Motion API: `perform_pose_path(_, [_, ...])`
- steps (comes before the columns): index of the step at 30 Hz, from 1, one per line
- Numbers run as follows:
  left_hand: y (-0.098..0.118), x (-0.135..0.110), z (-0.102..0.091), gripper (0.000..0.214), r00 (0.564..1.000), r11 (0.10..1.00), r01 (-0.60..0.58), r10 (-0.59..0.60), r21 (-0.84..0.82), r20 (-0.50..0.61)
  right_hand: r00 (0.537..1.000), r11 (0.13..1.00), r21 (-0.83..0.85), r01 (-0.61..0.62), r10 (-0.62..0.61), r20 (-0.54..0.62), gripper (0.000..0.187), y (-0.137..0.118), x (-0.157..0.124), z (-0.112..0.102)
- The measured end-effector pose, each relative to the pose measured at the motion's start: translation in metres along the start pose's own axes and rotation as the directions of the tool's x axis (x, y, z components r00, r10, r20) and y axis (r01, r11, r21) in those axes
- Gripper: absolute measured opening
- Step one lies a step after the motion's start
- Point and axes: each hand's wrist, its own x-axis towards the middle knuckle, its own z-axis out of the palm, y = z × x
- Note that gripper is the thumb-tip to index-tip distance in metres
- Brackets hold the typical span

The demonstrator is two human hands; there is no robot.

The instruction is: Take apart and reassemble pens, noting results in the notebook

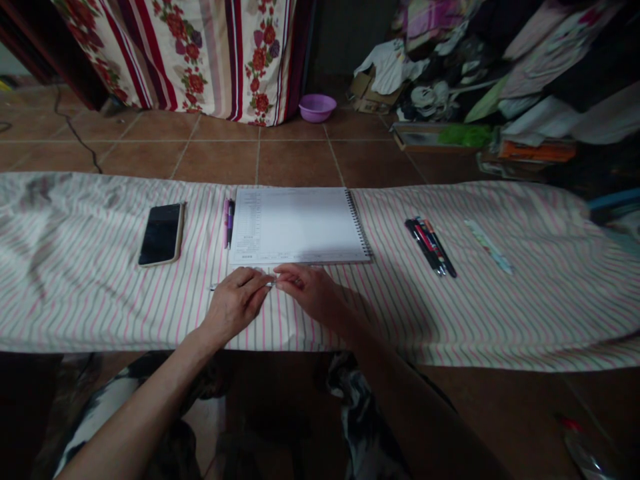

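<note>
My left hand (235, 300) is closed around a slim pen (271, 283), just in front of the notebook's near edge. One end of the pen pokes out to the left of the hand, the other shows between my two hands. At that right-hand end, the fingers of my right hand (315, 293) are pinched together; whether they grip the pen or a small part of it is hidden. Directly beyond both hands lies a spiral notebook (305, 223), open at a mostly blank page with a printed column on the left. Two purplish pens (230, 223) lie along its left side.
A phone (161, 233) lies to the left on the striped cloth (100, 287). Several pens (431, 247) form a bunch at the right, beside a patterned ruler-like strip (489, 247). On the tiled floor beyond are a purple basin (317, 108), a floral curtain (200, 60) and piled clothes.
</note>
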Motion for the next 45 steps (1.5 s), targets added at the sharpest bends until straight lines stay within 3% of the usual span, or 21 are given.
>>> perform_pose_path(6, [-0.0002, -0.0005, 0.0006, 0.019, 1.0, 1.0, 0.011, -0.011, 0.006, -0.019, 0.999, 0.998, 0.046, -0.044, 0.044, 0.003, 0.021, 0.0003, 0.0004, -0.0016])
perform_pose_path(12, [0.0002, 0.0001, 0.0023, 0.019, 1.0, 1.0, 0.025, -0.025, 0.005, -0.019, 1.0, 1.0, 0.021, 0.014, -0.014, 0.003, 0.013, 0.0002, -0.0008, 0.0029])
perform_pose_path(19, [0.0022, 0.0015, 0.0006, 0.018, 0.999, 0.999, 0.041, -0.041, -0.007, -0.009, 1.0, 1.0, -0.014, -0.004, 0.004, 0.016, 0.014, -0.0007, -0.0018, 0.0004])
perform_pose_path(25, [0.0015, 0.0009, 0.0009, 0.018, 1.0, 1.0, 0.014, -0.014, 0.003, -0.016, 0.997, 0.995, -0.052, 0.08, -0.079, 0.011, 0.01, -0.0011, -0.0012, 0.0009])
perform_pose_path(45, [0.0012, 0.0011, 0.0021, 0.019, 1.0, 1.0, 0.014, -0.014, -0.005, -0.011, 0.995, 0.993, -0.061, 0.104, -0.104, 0.013, 0.012, 0.0012, -0.0015, 0.0044])
